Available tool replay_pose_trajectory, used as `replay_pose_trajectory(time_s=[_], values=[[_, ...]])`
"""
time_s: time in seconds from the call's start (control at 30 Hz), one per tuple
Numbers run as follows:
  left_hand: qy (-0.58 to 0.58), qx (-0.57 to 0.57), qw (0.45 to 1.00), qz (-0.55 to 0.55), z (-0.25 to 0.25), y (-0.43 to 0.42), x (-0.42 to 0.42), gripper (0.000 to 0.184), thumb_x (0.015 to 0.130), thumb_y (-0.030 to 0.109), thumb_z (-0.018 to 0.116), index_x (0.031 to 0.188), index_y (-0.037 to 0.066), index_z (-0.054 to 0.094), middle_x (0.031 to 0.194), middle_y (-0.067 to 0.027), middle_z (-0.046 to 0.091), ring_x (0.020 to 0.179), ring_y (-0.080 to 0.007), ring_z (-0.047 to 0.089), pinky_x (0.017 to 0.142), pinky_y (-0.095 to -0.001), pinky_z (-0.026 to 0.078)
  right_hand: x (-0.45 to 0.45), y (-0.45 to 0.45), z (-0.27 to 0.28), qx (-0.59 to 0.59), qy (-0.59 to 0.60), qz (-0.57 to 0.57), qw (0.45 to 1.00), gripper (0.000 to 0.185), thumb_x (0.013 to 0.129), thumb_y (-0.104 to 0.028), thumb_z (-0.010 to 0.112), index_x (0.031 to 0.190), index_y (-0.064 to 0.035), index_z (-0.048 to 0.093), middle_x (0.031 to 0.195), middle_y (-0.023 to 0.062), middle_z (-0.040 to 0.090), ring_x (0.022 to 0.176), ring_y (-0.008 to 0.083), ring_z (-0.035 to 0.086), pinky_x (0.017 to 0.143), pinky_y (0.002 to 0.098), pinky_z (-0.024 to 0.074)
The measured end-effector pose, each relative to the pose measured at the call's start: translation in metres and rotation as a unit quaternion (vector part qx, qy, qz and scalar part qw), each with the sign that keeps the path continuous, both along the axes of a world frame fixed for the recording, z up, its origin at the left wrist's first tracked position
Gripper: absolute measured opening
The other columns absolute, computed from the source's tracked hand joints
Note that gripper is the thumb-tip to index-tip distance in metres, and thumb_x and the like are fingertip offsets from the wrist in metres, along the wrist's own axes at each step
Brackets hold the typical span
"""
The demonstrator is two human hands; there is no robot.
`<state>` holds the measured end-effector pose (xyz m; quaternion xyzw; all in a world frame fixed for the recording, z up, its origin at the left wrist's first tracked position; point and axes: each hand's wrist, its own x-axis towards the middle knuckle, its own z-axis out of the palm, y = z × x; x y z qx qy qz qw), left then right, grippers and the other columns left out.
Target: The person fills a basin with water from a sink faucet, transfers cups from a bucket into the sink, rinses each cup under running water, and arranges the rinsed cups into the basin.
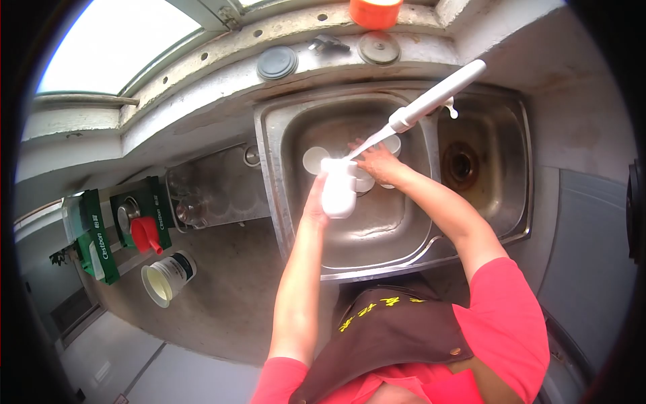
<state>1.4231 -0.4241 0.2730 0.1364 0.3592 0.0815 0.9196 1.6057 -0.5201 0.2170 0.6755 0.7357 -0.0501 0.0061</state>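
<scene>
My left hand (315,202) is wrapped around a white plastic bottle (338,192), held upright over the left sink basin. A stream of water (370,143) runs from the white tap (437,95) down to the bottle's mouth. Just beyond the stream, my right hand (378,163) reaches into the basin with its fingers spread. Beside that hand lie white round cup-like pieces (391,145), and another white round piece (315,160) sits to the left. Whether my right fingers touch any of them I cannot tell.
The steel sink (276,195) has a second basin (498,148) on the right. A grey lid (276,62), a round metal lid (379,48) and an orange container (375,12) stand on the ledge. Leftward are a red funnel (145,234), a white tub (168,277) and green boxes (101,246).
</scene>
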Motion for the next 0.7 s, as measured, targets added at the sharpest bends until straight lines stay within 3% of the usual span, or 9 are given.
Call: replay_pose_trajectory(time_s=[0.07, 0.13, 0.23, 0.27, 0.37, 0.4, 0.5, 0.7], values=[[0.004, 0.006, 1.000, -0.031, -0.003, 0.004, 0.008, 0.047, 0.083, 0.037, 0.056, 0.114, 0.003, 0.052, 0.100, -0.0094, 0.061, 0.087, -0.0186, 0.061, 0.075, -0.0306, 0.051, 0.004, 0.011, -0.073, -0.038, 0.027, 0.008, 0.999, 0.042, 0.072, -0.010, 0.059, 0.114, -0.0115, 0.052, 0.123, 0.0102, 0.046, 0.113, 0.0287, 0.044, 0.093, 0.0452, 0.0389], [0.009, 0.026, 0.998, -0.053, 0.001, 0.008, 0.013, 0.046, 0.083, 0.037, 0.056, 0.113, 0.002, 0.053, 0.099, -0.0088, 0.061, 0.087, -0.0175, 0.061, 0.074, -0.0298, 0.051, 0.013, 0.028, -0.106, -0.023, 0.175, -0.068, 0.982, 0.046, 0.071, -0.013, 0.063, 0.114, -0.0087, 0.051, 0.123, 0.0128, 0.045, 0.107, 0.0316, 0.046, 0.091, 0.0441, 0.0402], [0.013, 0.087, 0.993, -0.073, 0.007, 0.009, 0.011, 0.046, 0.083, 0.037, 0.056, 0.112, 0.002, 0.053, 0.098, -0.0083, 0.061, 0.085, -0.0156, 0.061, 0.072, -0.0277, 0.051, 0.018, 0.055, -0.058, -0.147, 0.234, -0.189, 0.942, 0.054, 0.064, -0.020, 0.070, 0.113, -0.0063, 0.050, 0.120, 0.0162, 0.045, 0.104, 0.0341, 0.046, 0.091, 0.0440, 0.0404], [0.009, 0.117, 0.990, -0.074, 0.004, 0.009, 0.007, 0.046, 0.083, 0.038, 0.056, 0.112, 0.002, 0.053, 0.097, -0.0079, 0.061, 0.084, -0.0150, 0.061, 0.071, -0.0269, 0.051, 0.016, 0.054, -0.033, -0.110, 0.315, -0.237, 0.912, 0.068, 0.061, -0.027, 0.075, 0.119, -0.0060, 0.047, 0.122, 0.0171, 0.044, 0.111, 0.0344, 0.044, 0.095, 0.0424, 0.0378], [0.004, 0.145, 0.985, -0.089, 0.002, 0.006, -0.016, 0.049, 0.082, 0.040, 0.057, 0.113, 0.002, 0.052, 0.094, -0.0064, 0.060, 0.081, -0.0138, 0.061, 0.068, -0.0251, 0.051, 0.004, 0.041, -0.010, -0.044, 0.562, -0.248, 0.788, 0.077, 0.062, -0.031, 0.077, 0.126, -0.0068, 0.042, 0.128, 0.0155, 0.041, 0.120, 0.0291, 0.040, 0.100, 0.0383, 0.0341], [0.001, 0.145, 0.985, -0.097, 0.003, 0.004, -0.021, 0.051, 0.081, 0.041, 0.058, 0.113, 0.002, 0.051, 0.093, -0.0058, 0.060, 0.080, -0.0135, 0.060, 0.068, -0.0245, 0.051, -0.003, 0.037, 0.012, -0.079, 0.617, -0.270, 0.735, 0.079, 0.065, -0.032, 0.077, 0.129, -0.0055, 0.040, 0.129, 0.0135, 0.042, 0.122, 0.0225, 0.039, 0.102, 0.0352, 0.0312], [-0.008, 0.146, 0.987, -0.071, 0.013, -0.002, -0.025, 0.056, 0.080, 0.042, 0.059, 0.119, 0.004, 0.046, 0.098, -0.0070, 0.058, 0.079, -0.0150, 0.060, 0.068, -0.0264, 0.051, -0.021, 0.030, 0.038, -0.130, 0.773, -0.270, 0.559, 0.080, 0.063, -0.028, 0.077, 0.130, -0.0028, 0.039, 0.125, 0.0119, 0.047, 0.116, 0.0198, 0.044, 0.101, 0.0334, 0.0320], [-0.027, 0.132, 0.989, -0.061, 0.012, 0.004, -0.016, 0.065, 0.080, 0.044, 0.060, 0.128, 0.007, 0.037, 0.110, -0.0127, 0.053, 0.089, -0.0209, 0.060, 0.073, -0.0338, 0.053, -0.025, 0.026, 0.059, -0.156, 0.726, -0.268, 0.614, 0.069, 0.070, -0.036, 0.071, 0.124, -0.0010, 0.047, 0.114, 0.0106, 0.055, 0.106, 0.0184, 0.049, 0.093, 0.0309, 0.0370]])
